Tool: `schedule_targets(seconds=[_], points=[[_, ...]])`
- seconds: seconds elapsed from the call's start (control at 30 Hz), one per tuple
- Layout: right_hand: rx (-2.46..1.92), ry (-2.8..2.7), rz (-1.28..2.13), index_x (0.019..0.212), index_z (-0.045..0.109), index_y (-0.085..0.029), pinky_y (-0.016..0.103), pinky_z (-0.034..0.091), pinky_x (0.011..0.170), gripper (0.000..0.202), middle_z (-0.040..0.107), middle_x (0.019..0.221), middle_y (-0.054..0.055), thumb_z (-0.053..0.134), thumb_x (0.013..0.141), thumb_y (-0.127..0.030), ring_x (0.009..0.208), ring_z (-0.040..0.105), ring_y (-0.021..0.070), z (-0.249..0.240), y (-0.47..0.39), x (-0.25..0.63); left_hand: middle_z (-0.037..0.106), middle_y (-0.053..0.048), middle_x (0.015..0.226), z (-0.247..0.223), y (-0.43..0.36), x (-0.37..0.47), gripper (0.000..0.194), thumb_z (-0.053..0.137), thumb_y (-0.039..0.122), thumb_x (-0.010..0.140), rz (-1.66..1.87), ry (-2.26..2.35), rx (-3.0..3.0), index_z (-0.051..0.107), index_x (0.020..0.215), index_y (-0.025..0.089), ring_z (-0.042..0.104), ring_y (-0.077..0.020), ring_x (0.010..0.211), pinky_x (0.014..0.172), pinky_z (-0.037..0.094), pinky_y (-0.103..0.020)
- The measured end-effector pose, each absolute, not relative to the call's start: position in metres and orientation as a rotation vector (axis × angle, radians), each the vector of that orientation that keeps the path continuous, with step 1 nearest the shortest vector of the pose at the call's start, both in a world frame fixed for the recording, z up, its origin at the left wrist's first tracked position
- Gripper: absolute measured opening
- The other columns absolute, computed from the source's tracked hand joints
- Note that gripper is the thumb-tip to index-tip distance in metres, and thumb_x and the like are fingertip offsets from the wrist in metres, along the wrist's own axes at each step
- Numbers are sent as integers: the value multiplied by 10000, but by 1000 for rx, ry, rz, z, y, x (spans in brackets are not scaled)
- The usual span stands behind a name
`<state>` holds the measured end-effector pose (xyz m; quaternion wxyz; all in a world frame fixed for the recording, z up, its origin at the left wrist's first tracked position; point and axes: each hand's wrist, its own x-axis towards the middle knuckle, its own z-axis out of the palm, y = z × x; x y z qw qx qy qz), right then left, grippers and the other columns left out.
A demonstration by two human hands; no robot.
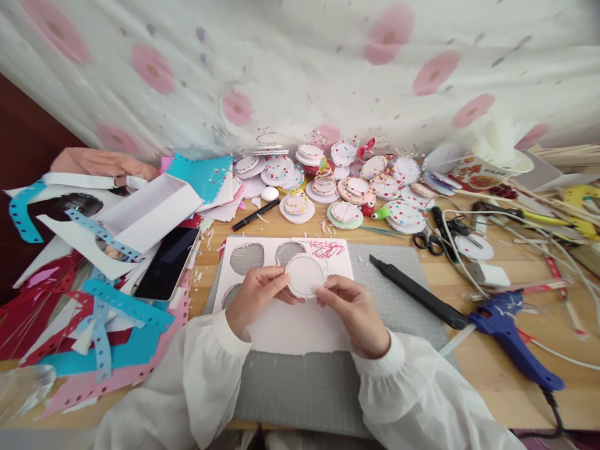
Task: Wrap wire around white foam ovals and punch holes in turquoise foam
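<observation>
Between my two hands is a small round white disc (pixel 306 275) with a thin rim line around its face. My left hand (pixel 262 292) pinches its left edge with thumb and fingers. The lower right edge is gripped by my right hand (pixel 347 306). Below the disc lies a white foam-like board (pixel 300 328) with several round holes cut in it and red scribbles at its top right corner. The board rests on a grey cutting mat (pixel 300 387). To the right, a black utility knife (pixel 417 290) lies across the mat's edge.
Decorated paper discs (pixel 297 206) crowd the back by a flowered curtain (pixel 290 69). A blue glue gun (pixel 515 344), cables and scissors (pixel 427 242) lie right. Left are a phone (pixel 167 264), a white box (pixel 150 209) and coloured paper scraps (pixel 126 303). A black marker (pixel 255 214) lies behind the board.
</observation>
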<state>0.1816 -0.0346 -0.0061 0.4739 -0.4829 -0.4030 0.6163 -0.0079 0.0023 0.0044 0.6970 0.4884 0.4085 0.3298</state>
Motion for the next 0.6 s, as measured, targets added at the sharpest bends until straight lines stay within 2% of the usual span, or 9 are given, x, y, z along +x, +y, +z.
schedule_targets(seconds=[0.3, 0.53, 0.6], points=[[-1215, -862, 1540, 641, 612, -186, 250, 300, 552, 255, 513, 567, -36, 744, 713, -393, 550, 419, 87, -11, -34, 181, 736, -59, 825, -3, 1, -2, 260, 603, 361, 849, 783, 930, 1046, 707, 923, 134, 704, -174, 724, 703, 577, -271], [-1134, -661, 1649, 597, 614, -182, 237, 294, 531, 286, 517, 563, -33, 795, 641, -399, 526, 391, 75, -5, -33, 179, 722, -57, 761, 0, -1, 4, 293, 584, 408, 852, 821, 964, 1020, 679, 829, 131, 698, -177, 710, 679, 569, -272], [-1127, -602, 1660, 599, 619, -181, 231, 302, 529, 288, 529, 571, -31, 812, 615, -395, 529, 391, 73, -6, -32, 179, 723, -73, 798, 3, 0, 0, 317, 556, 429, 861, 882, 1052, 1099, 669, 870, 133, 693, -189, 741, 703, 570, -300]])
